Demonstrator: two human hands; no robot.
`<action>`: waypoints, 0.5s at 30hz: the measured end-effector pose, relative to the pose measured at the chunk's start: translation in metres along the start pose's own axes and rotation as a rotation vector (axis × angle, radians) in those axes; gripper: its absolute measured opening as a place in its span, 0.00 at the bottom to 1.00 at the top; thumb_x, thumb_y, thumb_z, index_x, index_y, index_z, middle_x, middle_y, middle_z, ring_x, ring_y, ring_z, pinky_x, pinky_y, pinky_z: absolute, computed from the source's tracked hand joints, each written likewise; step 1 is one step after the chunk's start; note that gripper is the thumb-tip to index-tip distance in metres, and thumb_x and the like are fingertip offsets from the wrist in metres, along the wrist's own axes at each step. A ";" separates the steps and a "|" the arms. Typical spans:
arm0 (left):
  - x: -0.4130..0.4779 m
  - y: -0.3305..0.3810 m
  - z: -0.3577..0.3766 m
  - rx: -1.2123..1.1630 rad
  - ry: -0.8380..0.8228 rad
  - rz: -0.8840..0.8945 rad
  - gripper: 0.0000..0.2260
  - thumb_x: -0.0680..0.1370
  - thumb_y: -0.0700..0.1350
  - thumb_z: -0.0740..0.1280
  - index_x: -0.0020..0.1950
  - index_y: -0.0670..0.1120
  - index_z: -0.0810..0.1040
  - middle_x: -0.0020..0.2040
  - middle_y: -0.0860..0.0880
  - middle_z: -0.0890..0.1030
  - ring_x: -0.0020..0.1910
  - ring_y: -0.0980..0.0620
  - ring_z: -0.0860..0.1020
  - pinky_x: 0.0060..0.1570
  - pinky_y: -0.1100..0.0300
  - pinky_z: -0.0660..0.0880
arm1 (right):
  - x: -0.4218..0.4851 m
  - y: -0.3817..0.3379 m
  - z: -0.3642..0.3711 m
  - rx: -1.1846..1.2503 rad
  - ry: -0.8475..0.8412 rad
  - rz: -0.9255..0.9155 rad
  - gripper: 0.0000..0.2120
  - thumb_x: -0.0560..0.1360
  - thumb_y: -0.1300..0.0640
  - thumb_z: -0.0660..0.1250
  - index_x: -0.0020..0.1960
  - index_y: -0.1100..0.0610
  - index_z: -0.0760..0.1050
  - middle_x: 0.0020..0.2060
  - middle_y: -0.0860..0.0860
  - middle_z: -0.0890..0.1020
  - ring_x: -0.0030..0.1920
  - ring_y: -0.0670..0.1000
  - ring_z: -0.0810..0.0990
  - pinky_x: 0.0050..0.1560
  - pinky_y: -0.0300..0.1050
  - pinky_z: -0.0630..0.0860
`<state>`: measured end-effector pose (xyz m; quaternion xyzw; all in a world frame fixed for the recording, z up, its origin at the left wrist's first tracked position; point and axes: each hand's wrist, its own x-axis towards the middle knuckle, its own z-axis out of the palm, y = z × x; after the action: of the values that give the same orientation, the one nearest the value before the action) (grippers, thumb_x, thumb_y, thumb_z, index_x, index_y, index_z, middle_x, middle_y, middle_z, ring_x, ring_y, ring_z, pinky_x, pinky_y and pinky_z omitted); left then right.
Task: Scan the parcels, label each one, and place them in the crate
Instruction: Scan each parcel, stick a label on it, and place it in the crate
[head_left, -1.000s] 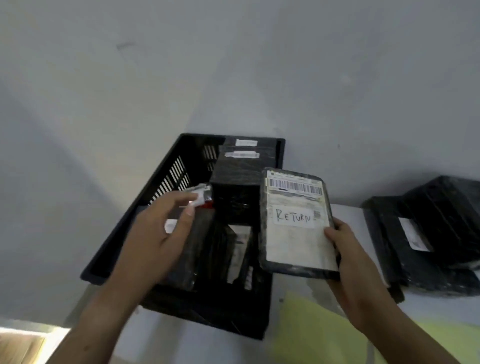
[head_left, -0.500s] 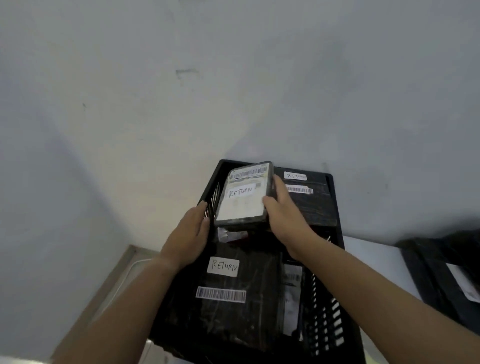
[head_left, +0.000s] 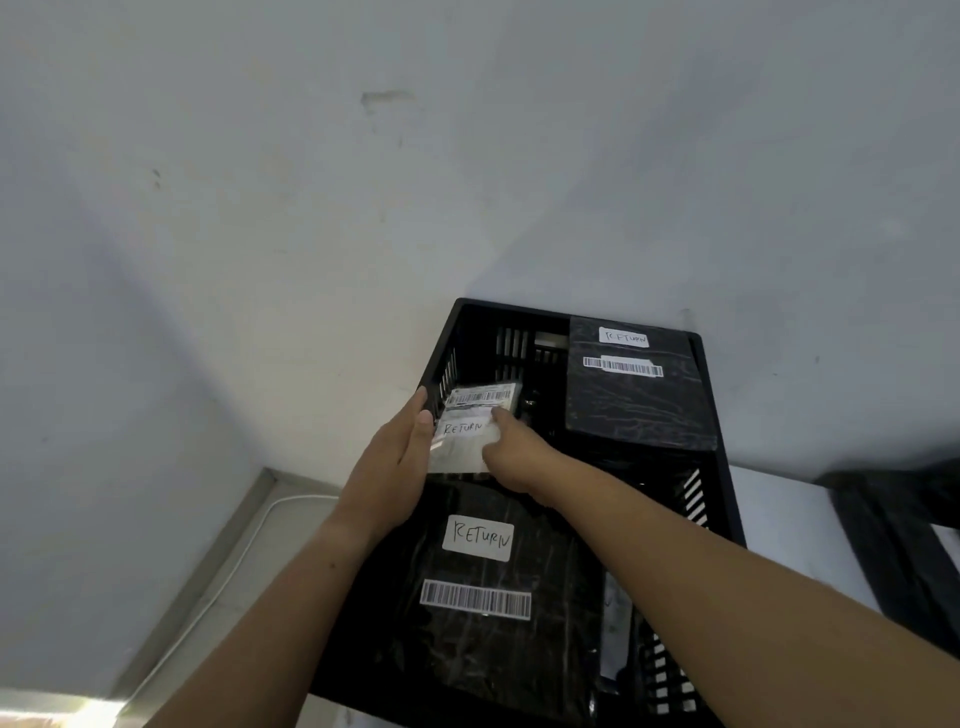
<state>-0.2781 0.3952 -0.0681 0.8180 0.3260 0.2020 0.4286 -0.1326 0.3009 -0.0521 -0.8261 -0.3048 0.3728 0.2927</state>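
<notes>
Left hand (head_left: 400, 457) cupped against left edge of small parcel (head_left: 470, 431), fingers together; right hand (head_left: 511, 449) grips its right edge, fingertips on top. Parcel low inside black crate (head_left: 719, 467), far-left part, white RETURN label and barcode facing up. Large black parcel (head_left: 488, 582) nearer, boxy black parcel (head_left: 636, 395) far right, both labelled RETURN. Crate against pale wall (head_left: 467, 156).

Labelled parcel (head_left: 470, 431) low inside black crate (head_left: 719, 467)
</notes>
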 end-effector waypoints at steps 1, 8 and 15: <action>0.000 0.000 0.000 0.001 -0.002 -0.001 0.27 0.84 0.59 0.50 0.81 0.49 0.63 0.79 0.53 0.67 0.76 0.57 0.64 0.72 0.63 0.57 | 0.002 0.000 -0.001 -0.050 -0.032 0.020 0.32 0.79 0.62 0.57 0.81 0.52 0.50 0.77 0.60 0.59 0.71 0.60 0.68 0.69 0.47 0.69; 0.000 -0.001 0.000 -0.010 -0.004 -0.007 0.27 0.85 0.60 0.50 0.81 0.51 0.63 0.79 0.54 0.66 0.77 0.58 0.63 0.73 0.63 0.57 | 0.011 0.001 -0.009 -0.116 -0.089 0.013 0.38 0.78 0.62 0.60 0.81 0.48 0.44 0.73 0.58 0.66 0.63 0.58 0.75 0.58 0.46 0.77; -0.002 0.006 -0.003 0.030 0.004 0.038 0.27 0.84 0.59 0.51 0.79 0.49 0.67 0.78 0.54 0.68 0.72 0.63 0.64 0.71 0.65 0.57 | -0.041 0.002 -0.027 -0.072 -0.058 -0.200 0.42 0.78 0.55 0.65 0.81 0.48 0.40 0.79 0.47 0.56 0.73 0.49 0.65 0.67 0.40 0.67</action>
<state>-0.2791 0.3930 -0.0618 0.8299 0.3144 0.2067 0.4120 -0.1330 0.2633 -0.0206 -0.7905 -0.4071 0.3543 0.2897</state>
